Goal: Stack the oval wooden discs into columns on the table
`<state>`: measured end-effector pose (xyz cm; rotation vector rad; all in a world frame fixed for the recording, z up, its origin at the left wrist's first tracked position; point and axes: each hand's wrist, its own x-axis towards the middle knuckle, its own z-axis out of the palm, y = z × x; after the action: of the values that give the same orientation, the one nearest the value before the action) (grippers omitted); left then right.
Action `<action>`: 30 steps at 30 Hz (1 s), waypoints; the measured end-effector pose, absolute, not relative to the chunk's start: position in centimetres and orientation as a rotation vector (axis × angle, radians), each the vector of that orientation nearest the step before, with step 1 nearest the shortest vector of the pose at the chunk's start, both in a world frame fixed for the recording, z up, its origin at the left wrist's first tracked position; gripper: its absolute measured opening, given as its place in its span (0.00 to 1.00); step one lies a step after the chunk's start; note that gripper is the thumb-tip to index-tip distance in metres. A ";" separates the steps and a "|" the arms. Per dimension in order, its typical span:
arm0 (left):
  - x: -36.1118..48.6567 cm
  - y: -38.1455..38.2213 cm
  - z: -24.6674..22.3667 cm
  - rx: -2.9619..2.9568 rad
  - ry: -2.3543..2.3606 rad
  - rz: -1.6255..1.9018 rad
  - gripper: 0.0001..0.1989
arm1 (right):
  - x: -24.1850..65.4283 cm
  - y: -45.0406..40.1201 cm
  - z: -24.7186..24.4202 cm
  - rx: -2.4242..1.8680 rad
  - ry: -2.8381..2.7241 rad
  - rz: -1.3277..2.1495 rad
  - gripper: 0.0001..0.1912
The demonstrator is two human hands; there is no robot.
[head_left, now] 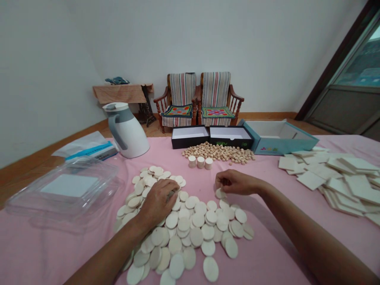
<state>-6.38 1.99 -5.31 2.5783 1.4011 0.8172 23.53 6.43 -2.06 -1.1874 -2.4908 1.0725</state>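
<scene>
A spread pile of thin, pale round wooden discs point(196, 236) covers the near middle of the pink cloth. Over the pile's left side lies my left hand point(160, 201), its fingers curled; what sits in its shaded palm is hard to make out. My right hand point(234, 183) is closed in a pinch at the pile's upper right, with a single wooden disc point(220, 193) at its fingertips. Beyond the hands, three short disc stacks stand in a row: a left stack point(192, 161), a middle stack point(200, 162) and a right stack point(208, 164).
Small wooden beads point(219, 152) lie before two black boxes point(190, 142) and a blue box point(285, 145). Square wooden pieces point(344, 178) are heaped at right. Leftward are a white jug point(132, 136), a clear plastic container point(63, 190) and a blue-and-white packet point(89, 150).
</scene>
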 end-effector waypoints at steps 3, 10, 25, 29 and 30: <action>-6.4 2.0 -5.2 2.584 1.390 0.816 0.09 | 24.1 7.3 -2.7 -1.338 -2.345 0.844 0.11; -6.4 1.9 -5.2 2.587 1.388 0.827 0.09 | 23.3 6.5 -3.2 -1.649 -2.405 0.549 0.10; -6.3 1.6 -4.8 2.575 1.378 0.819 0.09 | 21.7 7.2 -2.0 -1.594 -2.381 0.465 0.05; -6.3 1.6 -4.8 2.581 1.374 0.819 0.09 | 22.0 6.1 -2.4 -1.508 -2.527 0.662 0.13; -6.3 1.6 -4.9 2.584 1.374 0.818 0.09 | 22.0 5.9 -2.6 -1.487 -2.534 0.687 0.14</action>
<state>-6.34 1.64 -4.85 2.5838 1.3744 0.8184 21.98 5.92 -2.60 -1.4865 -2.5342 0.6869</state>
